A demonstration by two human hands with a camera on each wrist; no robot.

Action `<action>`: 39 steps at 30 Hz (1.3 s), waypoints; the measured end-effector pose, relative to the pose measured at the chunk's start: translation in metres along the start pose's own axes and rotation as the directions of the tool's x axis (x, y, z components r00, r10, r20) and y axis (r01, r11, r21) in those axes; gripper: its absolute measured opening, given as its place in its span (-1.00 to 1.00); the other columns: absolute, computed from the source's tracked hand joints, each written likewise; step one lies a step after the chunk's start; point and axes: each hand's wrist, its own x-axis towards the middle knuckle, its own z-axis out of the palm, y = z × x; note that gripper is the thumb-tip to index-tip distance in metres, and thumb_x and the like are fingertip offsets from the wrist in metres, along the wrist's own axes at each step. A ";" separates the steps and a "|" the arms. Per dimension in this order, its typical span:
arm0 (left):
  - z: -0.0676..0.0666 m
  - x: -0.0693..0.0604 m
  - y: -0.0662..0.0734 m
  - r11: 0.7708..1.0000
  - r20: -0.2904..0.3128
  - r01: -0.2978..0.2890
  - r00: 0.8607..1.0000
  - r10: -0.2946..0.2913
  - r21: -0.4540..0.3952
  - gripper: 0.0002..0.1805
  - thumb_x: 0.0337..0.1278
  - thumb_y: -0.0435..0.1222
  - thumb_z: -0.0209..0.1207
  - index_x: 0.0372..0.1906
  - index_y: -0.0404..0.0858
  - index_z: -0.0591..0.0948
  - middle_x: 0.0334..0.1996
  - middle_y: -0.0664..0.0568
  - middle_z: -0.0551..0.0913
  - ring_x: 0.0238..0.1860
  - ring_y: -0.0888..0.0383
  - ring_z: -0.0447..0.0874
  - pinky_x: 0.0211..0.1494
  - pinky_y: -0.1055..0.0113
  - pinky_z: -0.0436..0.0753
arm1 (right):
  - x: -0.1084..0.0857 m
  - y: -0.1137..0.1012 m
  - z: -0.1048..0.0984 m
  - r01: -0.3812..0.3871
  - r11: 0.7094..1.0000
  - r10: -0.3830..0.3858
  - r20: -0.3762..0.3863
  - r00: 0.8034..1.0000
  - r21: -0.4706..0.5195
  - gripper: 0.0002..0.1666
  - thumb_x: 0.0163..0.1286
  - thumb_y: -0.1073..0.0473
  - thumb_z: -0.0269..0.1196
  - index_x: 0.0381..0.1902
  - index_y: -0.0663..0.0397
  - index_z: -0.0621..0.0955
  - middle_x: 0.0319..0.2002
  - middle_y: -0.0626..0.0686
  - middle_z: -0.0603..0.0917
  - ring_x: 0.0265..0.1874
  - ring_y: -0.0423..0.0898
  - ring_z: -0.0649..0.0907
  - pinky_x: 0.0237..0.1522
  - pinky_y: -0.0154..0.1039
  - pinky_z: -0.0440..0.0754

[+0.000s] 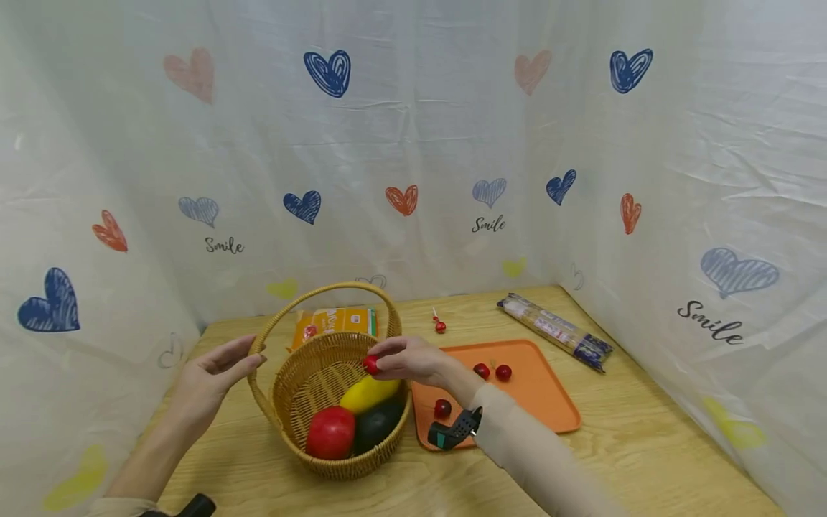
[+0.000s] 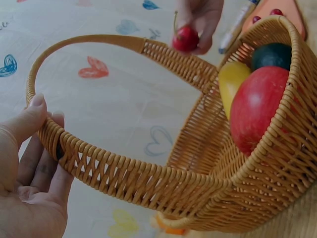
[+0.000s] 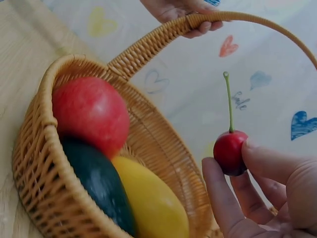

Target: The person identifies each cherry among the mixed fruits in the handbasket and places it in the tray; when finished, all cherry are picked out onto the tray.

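A wicker basket [image 1: 342, 470] stands on the table with its handle raised. My left hand [image 1: 205, 380] holds the left side of the handle [image 1: 342, 286], thumb and fingers about it. Inside the basket lie a red apple-like fruit [image 3: 91, 114], a smooth dark green fruit [image 3: 96, 183] and a long yellow fruit [image 3: 151, 201]. Over the basket's right rim, my right hand [image 1: 413, 359] pinches a red cherry [image 3: 231, 152] between thumb and fingers. The cherry's green stem points up in the right wrist view, and it hangs apart from the other fruit.
Right of the basket is an orange tray [image 1: 533, 402] with cherries [image 1: 503, 373] on it, partly under my right forearm. Farther back are a small red item [image 1: 440, 327], a long clear packet [image 1: 555, 330] and an orange packet [image 1: 326, 321]. Heart-printed curtains [image 1: 413, 143] enclose the table.
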 end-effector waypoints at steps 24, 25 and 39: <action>-0.002 0.003 -0.004 0.996 0.014 -0.021 1.000 0.022 -0.085 -0.61 0.25 -0.39 0.16 0.14 -0.02 0.58 -0.11 0.35 0.65 -0.10 0.42 0.60 -0.07 0.70 0.42 | -0.104 -0.002 -0.146 -0.004 0.997 -0.016 -0.254 0.967 -0.078 -0.47 0.40 0.37 0.11 0.27 0.45 0.30 0.02 0.19 0.52 -0.05 0.00 0.63 0.21 0.09 0.33; -0.003 0.003 -0.004 0.997 0.011 -0.017 1.000 0.018 -0.077 -0.61 0.25 -0.39 0.16 0.15 -0.03 0.58 -0.11 0.35 0.65 -0.10 0.42 0.60 -0.08 0.70 0.42 | -0.109 -0.002 -0.150 -0.002 0.997 -0.019 -0.268 0.963 -0.076 -0.49 0.40 0.36 0.12 0.26 0.43 0.33 0.01 0.18 0.53 -0.05 0.00 0.63 0.20 0.09 0.33; -0.003 0.003 -0.003 0.999 0.004 -0.003 1.000 0.003 -0.038 -0.60 0.25 -0.34 0.17 0.19 -0.05 0.55 -0.11 0.36 0.64 -0.09 0.44 0.58 -0.09 0.70 0.41 | -0.155 0.021 -0.190 -0.010 0.999 -0.008 -0.345 0.938 -0.051 -0.61 0.38 0.39 0.13 0.13 0.41 0.43 -0.06 0.15 0.55 -0.05 0.04 0.63 0.17 0.08 0.35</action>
